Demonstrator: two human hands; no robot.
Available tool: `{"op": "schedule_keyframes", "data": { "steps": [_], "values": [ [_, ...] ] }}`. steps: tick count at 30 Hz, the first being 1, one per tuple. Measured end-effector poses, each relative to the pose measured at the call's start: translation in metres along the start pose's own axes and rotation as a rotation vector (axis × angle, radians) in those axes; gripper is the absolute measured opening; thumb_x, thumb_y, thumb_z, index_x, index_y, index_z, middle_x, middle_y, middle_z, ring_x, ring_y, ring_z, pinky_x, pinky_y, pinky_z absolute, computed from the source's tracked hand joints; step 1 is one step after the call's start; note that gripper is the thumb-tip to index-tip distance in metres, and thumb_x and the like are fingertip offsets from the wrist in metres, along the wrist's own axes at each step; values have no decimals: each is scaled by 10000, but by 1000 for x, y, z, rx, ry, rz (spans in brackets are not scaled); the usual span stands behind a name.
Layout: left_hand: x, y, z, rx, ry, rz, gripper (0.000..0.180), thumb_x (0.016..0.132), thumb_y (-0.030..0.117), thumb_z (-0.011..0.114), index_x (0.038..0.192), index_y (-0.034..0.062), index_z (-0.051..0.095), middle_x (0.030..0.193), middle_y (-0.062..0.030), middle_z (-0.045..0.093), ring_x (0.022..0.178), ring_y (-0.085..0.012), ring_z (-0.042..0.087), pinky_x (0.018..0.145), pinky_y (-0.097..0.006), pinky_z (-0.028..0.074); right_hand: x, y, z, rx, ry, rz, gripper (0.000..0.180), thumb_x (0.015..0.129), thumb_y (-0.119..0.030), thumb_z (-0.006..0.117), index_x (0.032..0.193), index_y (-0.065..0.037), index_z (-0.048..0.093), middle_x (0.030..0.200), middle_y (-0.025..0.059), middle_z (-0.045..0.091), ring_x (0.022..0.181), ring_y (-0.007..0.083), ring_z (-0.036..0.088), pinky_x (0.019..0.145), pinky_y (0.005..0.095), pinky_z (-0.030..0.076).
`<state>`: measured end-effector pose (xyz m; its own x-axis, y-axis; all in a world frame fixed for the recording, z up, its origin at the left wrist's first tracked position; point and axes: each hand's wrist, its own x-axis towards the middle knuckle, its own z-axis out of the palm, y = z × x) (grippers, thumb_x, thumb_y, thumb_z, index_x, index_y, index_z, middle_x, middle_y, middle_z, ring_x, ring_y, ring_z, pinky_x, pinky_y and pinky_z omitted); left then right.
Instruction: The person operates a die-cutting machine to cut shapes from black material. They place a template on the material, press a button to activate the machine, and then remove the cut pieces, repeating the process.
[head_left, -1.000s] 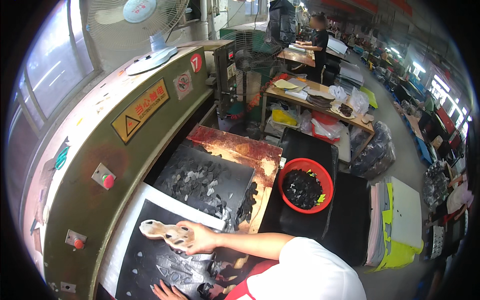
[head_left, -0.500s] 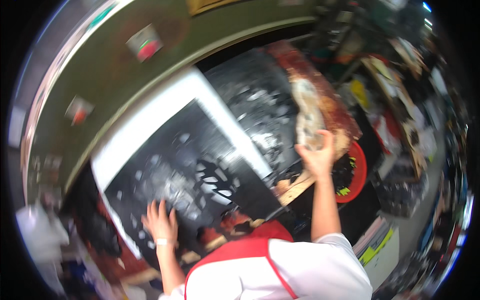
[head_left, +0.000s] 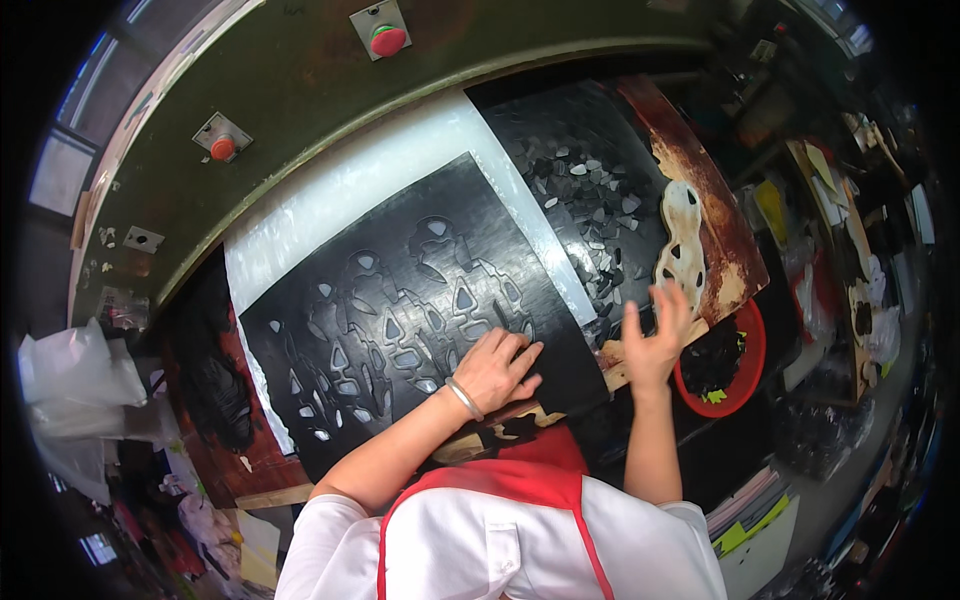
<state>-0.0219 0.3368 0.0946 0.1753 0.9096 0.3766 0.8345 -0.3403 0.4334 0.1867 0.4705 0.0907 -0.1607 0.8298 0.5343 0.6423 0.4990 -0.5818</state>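
While left hand (head_left: 497,372) touches sheet (head_left: 405,285) (black), right (head_left: 655,342) hovers.

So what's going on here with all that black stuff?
A person is working with both bare hands. The left hand is on a big black sheet that has lots of shapes cut in it. The right hand has its fingers spread by the lower end of a pale, wavy piece with dark holes; I can't tell if they touch. Small black bits lie scattered nearby, and more dark bits sit in a red basin.
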Motion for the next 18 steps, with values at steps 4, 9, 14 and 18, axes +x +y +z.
{"op": "schedule_keyframes", "data": {
  "steps": [4,9,14,18],
  "values": [
    [-11,-25,6,-642,95,-698,210,963,132,483,970,-7,641,751,-70,671,612,-148,614,596,-269,512,-47,-85,23,333,-212,33,169,815,-68,672,691,-48,559,642,93,563,542,288,528,524,417,410],
    [-15,-36,-8,-982,71,-742,354,1035,257,401,1013,-14,627,830,-74,676,711,-116,626,674,-264,516,-83,-114,50,23,-487,85,325,872,-274,663,673,-41,552,637,158,588,576,375,590,503,439,446],
    [19,-83,-129,-1051,1012,-878,338,1025,317,393,934,56,588,658,-64,603,541,-132,571,479,-264,437,-99,-103,60,82,-333,44,342,865,-245,670,636,-50,506,611,132,566,549,375,565,486,453,421],
    [11,-148,-271,-864,1107,-356,372,1029,273,401,1022,-56,576,715,-109,577,578,-146,541,502,-310,491,-106,-103,55,110,-353,103,348,870,-281,667,657,-52,517,606,129,573,557,380,570,487,457,423]
  ]
}}
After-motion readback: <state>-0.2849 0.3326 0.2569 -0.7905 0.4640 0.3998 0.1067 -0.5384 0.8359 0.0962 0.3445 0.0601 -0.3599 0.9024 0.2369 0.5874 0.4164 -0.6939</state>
